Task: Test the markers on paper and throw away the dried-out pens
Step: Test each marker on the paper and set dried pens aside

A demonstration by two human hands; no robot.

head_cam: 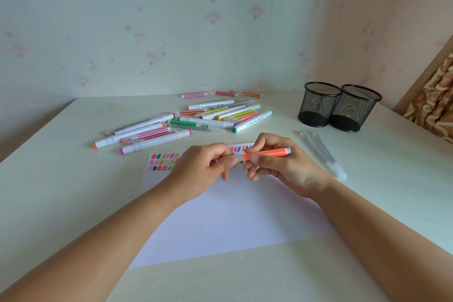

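White paper (232,223) lies flat on the pale table (73,179), and I take it as my landmark. Beyond the paper's far left corner I see a loose pile (186,120) of markers, white barrels with coloured ends mixed with thin striped ones, spread toward the wall. On the paper's far left corner sit three short rows of colour swatches (163,162), and a few more show along its far edge between the hands. Over the paper's far half, I have the left hand (208,167) with thumb and fingers pinched together on the pale left end of the orange marker (266,153). I cannot tell whether that end is a cap fully seated or partly off. The orange marker hangs nearly level above the paper's far edge, its grey end pointing right. The right hand (277,162) is clamped round the orange barrel, fingers curled under and thumb on the near side. Just off the paper's right edge, two clear pens (321,152) lie side by side on the table. Beyond the paper's far right corner stand two black mesh cups (318,104), upright and touching each other.
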